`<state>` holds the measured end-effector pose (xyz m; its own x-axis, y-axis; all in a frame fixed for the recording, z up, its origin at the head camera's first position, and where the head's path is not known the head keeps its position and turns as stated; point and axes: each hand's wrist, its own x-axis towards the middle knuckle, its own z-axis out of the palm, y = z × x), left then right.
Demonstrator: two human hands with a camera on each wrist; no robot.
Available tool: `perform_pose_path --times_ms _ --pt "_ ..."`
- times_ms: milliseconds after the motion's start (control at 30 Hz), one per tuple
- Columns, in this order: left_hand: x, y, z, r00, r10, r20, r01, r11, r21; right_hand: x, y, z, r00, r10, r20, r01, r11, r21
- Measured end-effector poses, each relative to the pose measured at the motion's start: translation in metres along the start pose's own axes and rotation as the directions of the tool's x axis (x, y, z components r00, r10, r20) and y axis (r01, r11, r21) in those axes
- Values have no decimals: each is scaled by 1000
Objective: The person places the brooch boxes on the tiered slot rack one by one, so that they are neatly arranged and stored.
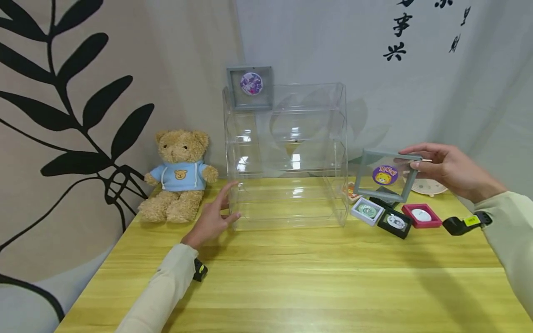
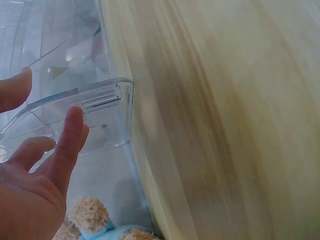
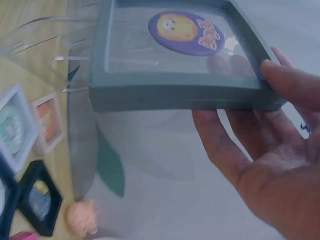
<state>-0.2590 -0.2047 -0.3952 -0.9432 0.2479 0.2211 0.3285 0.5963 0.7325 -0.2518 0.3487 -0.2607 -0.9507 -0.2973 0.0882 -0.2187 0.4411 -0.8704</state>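
Note:
My right hand (image 1: pixel 454 171) grips a grey square display frame (image 3: pixel 175 95) by its right side, thumb on the top face and fingers beneath. Behind its transparent window is a round purple badge (image 1: pixel 385 175) with a yellow character. The frame is held tilted, above several smaller framed badges. A transparent tiered display rack (image 1: pixel 287 222) stands in the middle of the table. Beside its lower left corner is my left hand (image 1: pixel 212 217), thumb and fingers spread around the side panel's edge, fingers fairly straight. Another grey frame (image 1: pixel 233 99) with a purple badge sits on the rack's top tier, at left.
A teddy bear (image 1: pixel 178 175) in a blue hoodie sits left of the rack. Right of it lie small framed badges: white (image 1: pixel 368 211), black (image 1: pixel 395 223) and magenta (image 1: pixel 421 216). A pale round object (image 1: pixel 429 187) is behind my right hand. Patterned cloth (image 1: pixel 312 46) hangs behind the table.

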Motion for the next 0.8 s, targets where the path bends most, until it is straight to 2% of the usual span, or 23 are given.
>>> perform_pose_path --times_ms 133,300,433,600,800 --pt "-1 0 1 1000 4 2 -4 1000 4 15 -19 -1 999 -48 18 48 999 19" --pt "0 0 -1 1000 10 -2 -10 1000 16 43 -49 -5 991 -106 77 89 976 198" --pt "1 -1 -3 1000 19 -9 -19 1000 23 67 -75 -7 986 -144 79 118 955 271" --pt "1 -2 -2 1000 15 -6 -15 1000 18 90 -99 -6 985 -163 64 139 951 278" --pt "1 -2 -1 1000 18 -4 -18 1000 9 110 -125 0 989 -149 -18 149 972 183"
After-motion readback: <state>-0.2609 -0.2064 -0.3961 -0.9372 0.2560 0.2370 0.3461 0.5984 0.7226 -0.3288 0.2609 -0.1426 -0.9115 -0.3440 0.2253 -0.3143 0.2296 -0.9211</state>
